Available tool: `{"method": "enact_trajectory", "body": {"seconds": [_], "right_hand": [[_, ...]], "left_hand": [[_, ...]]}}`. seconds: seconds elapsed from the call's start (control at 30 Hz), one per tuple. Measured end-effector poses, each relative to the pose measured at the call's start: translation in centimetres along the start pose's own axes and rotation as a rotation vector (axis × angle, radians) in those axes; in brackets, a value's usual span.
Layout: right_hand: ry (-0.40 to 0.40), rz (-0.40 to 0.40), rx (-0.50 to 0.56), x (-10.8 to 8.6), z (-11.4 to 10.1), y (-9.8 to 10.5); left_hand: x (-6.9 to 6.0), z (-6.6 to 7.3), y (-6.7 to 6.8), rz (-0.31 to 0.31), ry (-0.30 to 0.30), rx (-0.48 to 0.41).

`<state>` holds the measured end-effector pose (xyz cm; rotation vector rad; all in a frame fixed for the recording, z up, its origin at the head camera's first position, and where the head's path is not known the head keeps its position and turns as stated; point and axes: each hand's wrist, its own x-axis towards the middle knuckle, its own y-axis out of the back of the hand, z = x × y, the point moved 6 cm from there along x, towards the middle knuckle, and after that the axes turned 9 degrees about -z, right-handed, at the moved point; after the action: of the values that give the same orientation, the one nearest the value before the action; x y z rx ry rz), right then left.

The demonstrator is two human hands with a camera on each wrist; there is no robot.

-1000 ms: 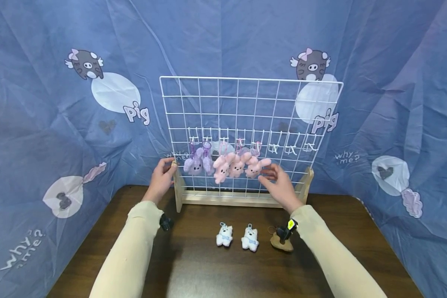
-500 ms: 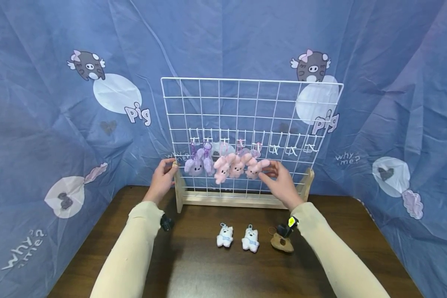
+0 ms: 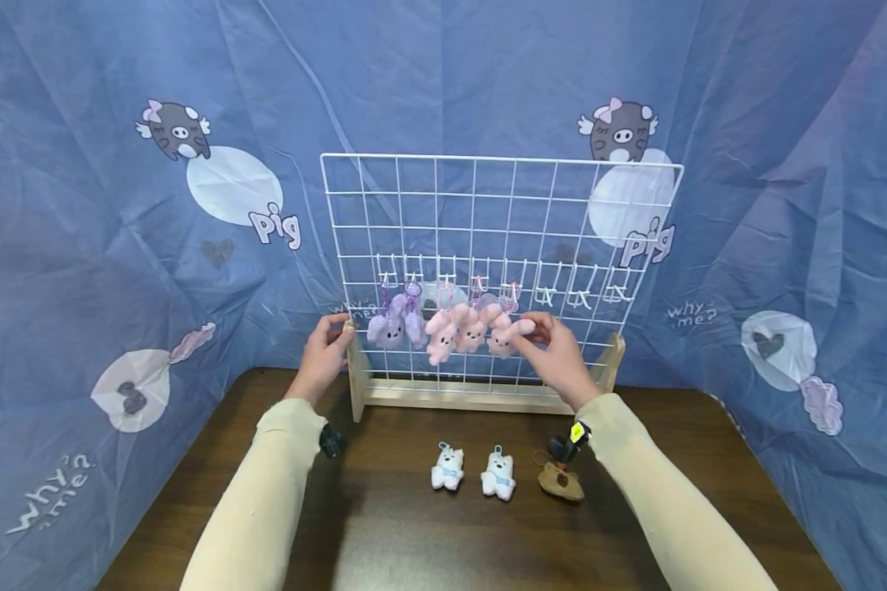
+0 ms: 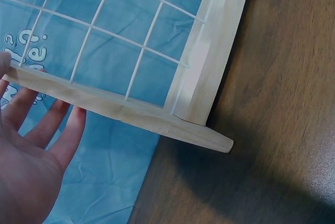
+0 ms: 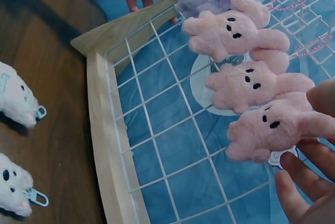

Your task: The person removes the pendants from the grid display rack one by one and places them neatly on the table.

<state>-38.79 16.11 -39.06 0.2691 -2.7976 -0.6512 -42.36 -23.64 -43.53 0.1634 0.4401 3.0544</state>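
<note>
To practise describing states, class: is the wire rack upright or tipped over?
Upright: in the head view, the wire rack rises from its wooden base, which rests on the table.

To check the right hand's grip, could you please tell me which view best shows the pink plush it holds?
The right wrist view: the pink plush is large there, its face plain, with fingers beside it. The head view shows it smaller, partly covered by them; the left wrist view misses it.

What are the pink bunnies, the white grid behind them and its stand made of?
The pink bunnies look like plush fabric, judging by their fuzzy pile. The white grid is probably coated metal wire: thin, even bars, smooth finish. The stand looks like pale, matte wood, with faint grain.
</note>
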Motion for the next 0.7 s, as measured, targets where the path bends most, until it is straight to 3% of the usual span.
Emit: {"method": "enact_trajectory", "body": {"seconds": [0.37,0.7], "right_hand": [[0.051,-0.003,0.028,0.7,-1.2,-0.1],[0.024,-0.055,0.067,1.3,-1.6,-0.6]], "left_hand": [[0.1,0.0,0.0,0.001,-0.012,0.019],[0.1,-0.1,-0.1,0.003,-0.029,0.029]]}}
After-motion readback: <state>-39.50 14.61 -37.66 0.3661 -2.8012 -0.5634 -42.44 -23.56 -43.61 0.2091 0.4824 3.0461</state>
